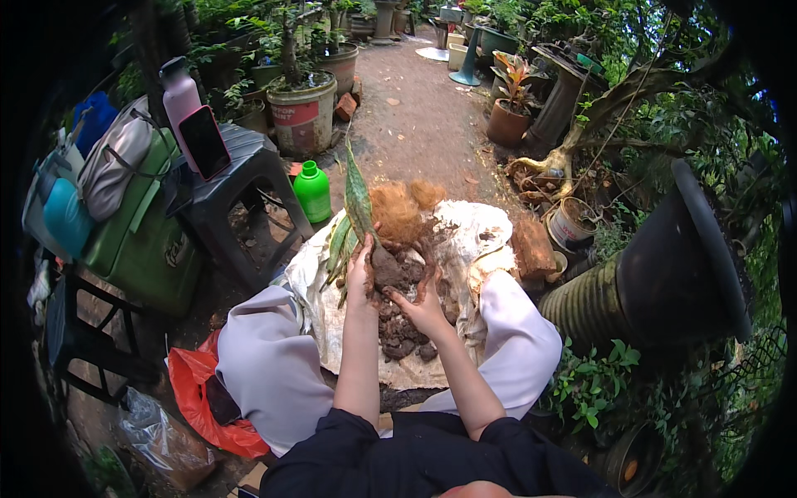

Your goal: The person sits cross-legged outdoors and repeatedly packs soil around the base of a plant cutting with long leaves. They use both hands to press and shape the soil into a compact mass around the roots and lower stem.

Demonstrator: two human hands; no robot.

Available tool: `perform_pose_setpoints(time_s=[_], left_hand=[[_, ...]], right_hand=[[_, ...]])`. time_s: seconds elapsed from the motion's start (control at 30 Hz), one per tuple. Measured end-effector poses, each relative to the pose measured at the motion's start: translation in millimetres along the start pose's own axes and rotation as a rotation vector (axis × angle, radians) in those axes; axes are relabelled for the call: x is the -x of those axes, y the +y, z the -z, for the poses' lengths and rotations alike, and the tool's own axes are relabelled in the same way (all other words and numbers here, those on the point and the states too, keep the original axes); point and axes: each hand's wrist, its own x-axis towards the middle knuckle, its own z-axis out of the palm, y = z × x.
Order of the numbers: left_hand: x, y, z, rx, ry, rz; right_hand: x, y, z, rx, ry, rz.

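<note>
My left hand [361, 264] holds a snake plant [357, 196] by its base, where dark wet soil [387, 269] is packed into a lump. The variegated leaf stands upright, tilted slightly left. My right hand [424, 306], smeared with soil, has its fingers spread beside the lump; its thumb reaches the lump's lower edge. Under both hands, loose clumps of soil [398, 336] lie on a white woven sack [348, 348]. More snake plant leaves [338, 246] rest on the sack left of my left hand. Beyond the lump sits brown coconut fibre [395, 215].
A green plastic bottle [312, 193] stands beside a dark plastic stool [243, 168] bearing a phone [204, 142] and a pink bottle [180, 93]. Bricks [533, 249] and a large black pot [672, 267] are on the right. A red plastic bag [193, 380] lies left of my knee.
</note>
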Motion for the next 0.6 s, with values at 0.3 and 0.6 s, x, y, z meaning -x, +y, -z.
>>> perform_pose_setpoints(time_s=[0.3,0.6], left_hand=[[-1.6,2.5,5.0,-0.071,0.016,-0.003],[-2.1,1.4,3.6,-0.014,0.024,-0.041]], right_hand=[[-4.3,-6.5,2.2,0.056,-0.042,0.068],[-2.8,-5.2,3.8,0.045,-0.076,-0.014]])
